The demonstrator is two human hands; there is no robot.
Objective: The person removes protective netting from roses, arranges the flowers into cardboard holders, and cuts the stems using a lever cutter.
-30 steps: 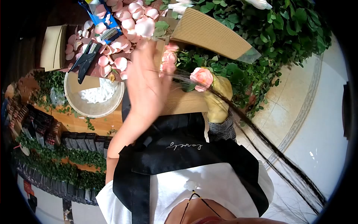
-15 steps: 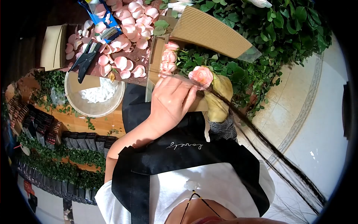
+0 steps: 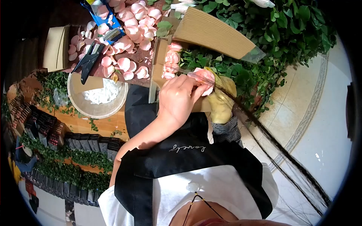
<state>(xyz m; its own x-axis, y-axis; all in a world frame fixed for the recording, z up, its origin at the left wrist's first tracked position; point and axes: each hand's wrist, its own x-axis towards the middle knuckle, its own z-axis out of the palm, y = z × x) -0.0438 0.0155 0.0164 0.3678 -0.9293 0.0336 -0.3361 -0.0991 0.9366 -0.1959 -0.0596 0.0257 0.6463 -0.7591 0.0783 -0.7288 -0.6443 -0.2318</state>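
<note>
A pink rose (image 3: 205,81) is held upright, head uppermost, in my right hand (image 3: 221,100), which wears a yellowish glove below a checked cuff. The fingers of my left hand (image 3: 176,100), which is bare, are pinched at the left side of the bloom, on its outer petals. Just beyond, pink roses (image 3: 172,57) stand in a row inside corrugated cardboard (image 3: 159,56). Strands of dark hair cross in front of the rose and glove.
Loose pink petals (image 3: 132,32), a black stapler-like tool (image 3: 88,60) and a blue tool (image 3: 98,15) lie at upper left. Below is a round tub (image 3: 97,110) of white pieces. Another corrugated sheet (image 3: 215,34) and leafy stems (image 3: 294,26) are at upper right.
My left hand has come down from above the petals to the rose and closed at its edge. The bloom's outer petals have shifted. My gloved right hand has barely moved.
</note>
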